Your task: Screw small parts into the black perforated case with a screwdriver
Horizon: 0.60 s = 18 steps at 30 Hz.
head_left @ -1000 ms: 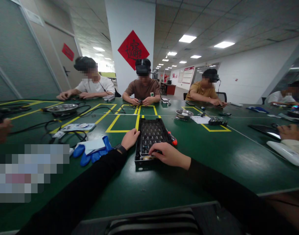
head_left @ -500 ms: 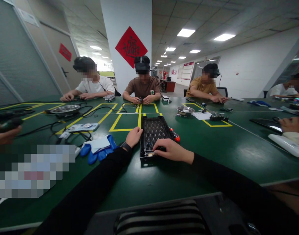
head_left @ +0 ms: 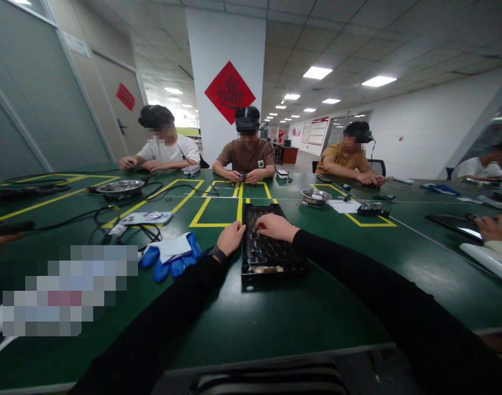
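Observation:
A black rectangular casing (head_left: 271, 253) lies lengthwise in front of me on the green table, its open top showing a patterned inner floor. Along its near end sits a pale metallic strip (head_left: 269, 270). My left hand (head_left: 231, 237) grips the casing's left wall, the fingers partly hidden behind it. Over the far half of the interior, my right hand (head_left: 274, 226) has thumb and fingers pinched together, pointing down. Whatever is between those fingertips is hidden or too small to name.
Blue-and-white gloves (head_left: 172, 255) lie left of the casing, near black cables and a printed packet (head_left: 146, 218). Metal bowls (head_left: 316, 196) stand farther off. Several people sit around the table; a co-worker's hand (head_left: 495, 227) is at the right edge.
My right hand has moved from the casing's near end to its far half, uncovering the pale strip. My left hand stays on the left wall. The red-handled tool on the right is now hidden.

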Tool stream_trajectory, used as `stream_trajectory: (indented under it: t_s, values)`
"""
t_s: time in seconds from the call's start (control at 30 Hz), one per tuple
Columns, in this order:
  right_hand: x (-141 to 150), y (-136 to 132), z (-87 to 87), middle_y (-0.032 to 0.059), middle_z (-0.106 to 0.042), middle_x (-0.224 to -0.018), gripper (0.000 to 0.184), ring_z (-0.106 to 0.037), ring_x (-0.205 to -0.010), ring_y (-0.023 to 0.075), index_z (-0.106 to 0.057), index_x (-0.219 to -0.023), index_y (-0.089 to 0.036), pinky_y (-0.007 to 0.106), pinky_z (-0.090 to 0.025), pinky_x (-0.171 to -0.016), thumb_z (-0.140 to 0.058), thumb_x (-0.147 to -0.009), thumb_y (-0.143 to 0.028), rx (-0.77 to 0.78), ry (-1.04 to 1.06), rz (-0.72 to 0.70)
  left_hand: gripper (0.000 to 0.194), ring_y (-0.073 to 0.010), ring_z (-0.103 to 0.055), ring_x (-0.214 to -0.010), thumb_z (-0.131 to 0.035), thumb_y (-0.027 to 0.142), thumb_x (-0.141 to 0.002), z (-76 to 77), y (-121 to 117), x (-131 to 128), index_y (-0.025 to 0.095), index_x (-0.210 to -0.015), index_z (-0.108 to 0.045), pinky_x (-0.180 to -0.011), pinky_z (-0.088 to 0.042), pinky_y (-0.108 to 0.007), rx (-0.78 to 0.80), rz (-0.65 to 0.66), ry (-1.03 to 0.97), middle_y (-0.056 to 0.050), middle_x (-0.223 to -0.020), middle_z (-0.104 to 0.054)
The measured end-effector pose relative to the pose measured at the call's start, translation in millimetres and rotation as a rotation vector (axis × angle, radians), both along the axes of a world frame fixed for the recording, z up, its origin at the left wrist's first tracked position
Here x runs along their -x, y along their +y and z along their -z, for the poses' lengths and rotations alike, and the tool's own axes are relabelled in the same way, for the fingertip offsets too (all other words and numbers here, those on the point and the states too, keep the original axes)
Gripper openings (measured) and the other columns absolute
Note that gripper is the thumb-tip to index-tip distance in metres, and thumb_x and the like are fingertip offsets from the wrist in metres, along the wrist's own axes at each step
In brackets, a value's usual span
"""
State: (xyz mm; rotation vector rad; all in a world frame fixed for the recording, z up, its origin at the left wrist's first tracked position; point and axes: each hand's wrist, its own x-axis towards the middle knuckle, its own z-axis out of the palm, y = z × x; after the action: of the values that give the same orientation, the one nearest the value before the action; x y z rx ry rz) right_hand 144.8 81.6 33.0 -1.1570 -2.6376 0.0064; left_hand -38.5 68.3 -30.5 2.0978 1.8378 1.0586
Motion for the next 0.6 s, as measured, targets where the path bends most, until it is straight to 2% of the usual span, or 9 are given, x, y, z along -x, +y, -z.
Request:
stream_trajectory:
  t_s: [0.13, 0.33, 0.6]
  values:
    - [7, 7, 11.2, 0.0013, -0.066, -0.078, 0.012, -0.056, -0.07, 0.0123, -0.068, -0.083, -0.019, 0.021, -0.033, -0.058, -0.063, -0.074, -0.024, -0.01, 0.032, -0.042, 0.029, -0.0148, -0.05, -0.063, -0.037, 0.034, -0.087, 0.5, 1, 0, 0.019, -0.062, -0.041, -0.058, -0.031, -0.024, -0.007, 0.013, 0.007, -0.001, -0.064, -0.055]
    - [12, 9, 19.1, 0.0014, -0.067, -0.078, 0.011, -0.057, -0.071, 0.0128, -0.068, -0.083, -0.02, 0.021, -0.032, -0.058, -0.063, -0.073, -0.022, 0.012, 0.032, -0.05, 0.03, -0.0149, -0.049, -0.062, -0.038, 0.035, -0.086, 2.8, 3, 1, 0.02, -0.061, -0.042, -0.057, -0.03, -0.025, 0.007, 0.012, 0.002, -0.001, -0.064, -0.054]
    - [15, 10, 22.8, 0.0057, -0.069, -0.081, 0.013, -0.06, -0.079, 0.0153, -0.069, -0.079, -0.016, 0.022, -0.038, -0.068, -0.057, -0.076, -0.013, 0.037, 0.035, -0.044, 0.03, -0.014, -0.047, -0.059, -0.04, 0.037, -0.085, 0.9, 0, 1, 0.02, -0.061, -0.04, -0.055, -0.029, -0.024, -0.028, -0.001, -0.009, 0.0, -0.06, -0.05]
